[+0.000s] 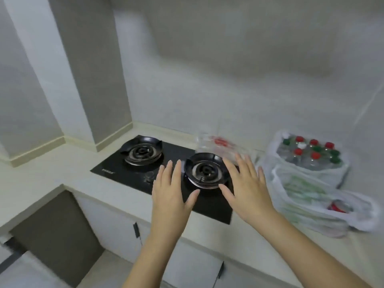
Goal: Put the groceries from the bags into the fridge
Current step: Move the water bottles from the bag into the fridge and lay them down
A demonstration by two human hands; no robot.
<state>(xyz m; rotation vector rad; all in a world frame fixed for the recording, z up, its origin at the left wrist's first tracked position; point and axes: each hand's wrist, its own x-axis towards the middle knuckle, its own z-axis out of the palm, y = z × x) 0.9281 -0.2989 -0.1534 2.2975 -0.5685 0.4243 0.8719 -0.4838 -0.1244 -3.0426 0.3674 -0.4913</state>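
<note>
Two white plastic grocery bags stand on the counter at the right. The far bag (272, 148) holds several clear bottles (309, 154) with red, green and white caps. The near bag (361, 221) lies lower and holds green-printed packs and something red. A clear plastic package (214, 142) with red inside lies behind the right burner. My left hand (170, 194) and my right hand (247, 188) hover flat over the stove, fingers straight, palms down, holding nothing. The right hand is just left of the bags. No fridge is in view.
A black glass gas stove (116, 169) with two burners is set into the pale counter (52, 179). Tiled walls rise behind, with a pillar at the left corner. Cabinet doors (116, 227) with dark handles run below the counter edge.
</note>
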